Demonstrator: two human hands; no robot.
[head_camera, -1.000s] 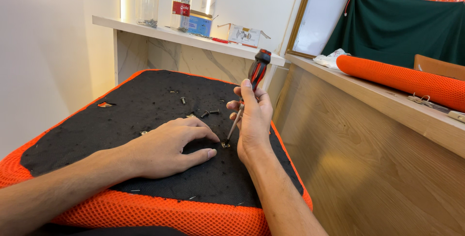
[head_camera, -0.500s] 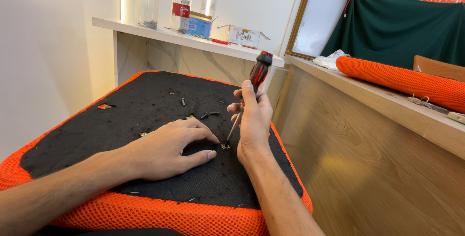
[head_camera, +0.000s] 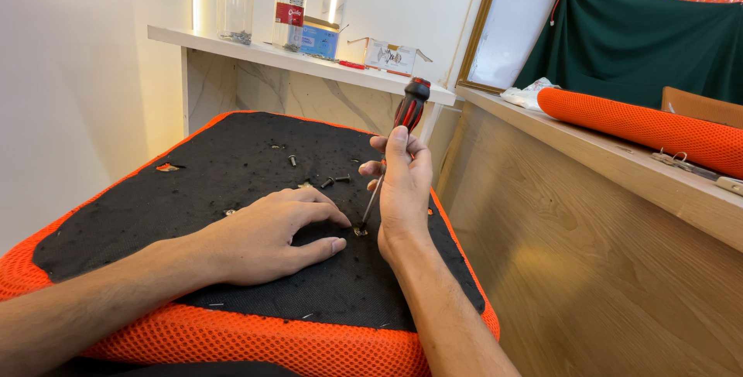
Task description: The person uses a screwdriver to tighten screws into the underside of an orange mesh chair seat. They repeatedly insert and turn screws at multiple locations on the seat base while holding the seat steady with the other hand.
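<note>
An upturned seat cushion (head_camera: 193, 168) fills the foreground, black on its underside with an orange mesh edge. My right hand (head_camera: 402, 191) grips a screwdriver with a red and black handle (head_camera: 410, 106), held nearly upright. Its tip rests on a small screw (head_camera: 360, 231) in the black panel. My left hand (head_camera: 267, 238) lies flat on the panel just left of that screw, thumb and forefinger spread around it. A few loose screws (head_camera: 333, 181) lie on the panel behind my hands.
A white shelf (head_camera: 255, 48) at the back carries glass jars (head_camera: 234, 7) and small boxes (head_camera: 391, 56). To the right runs a wooden counter (head_camera: 619, 160) with an orange mesh roll (head_camera: 642, 125) and dark green cloth (head_camera: 650, 36). A white wall stands at left.
</note>
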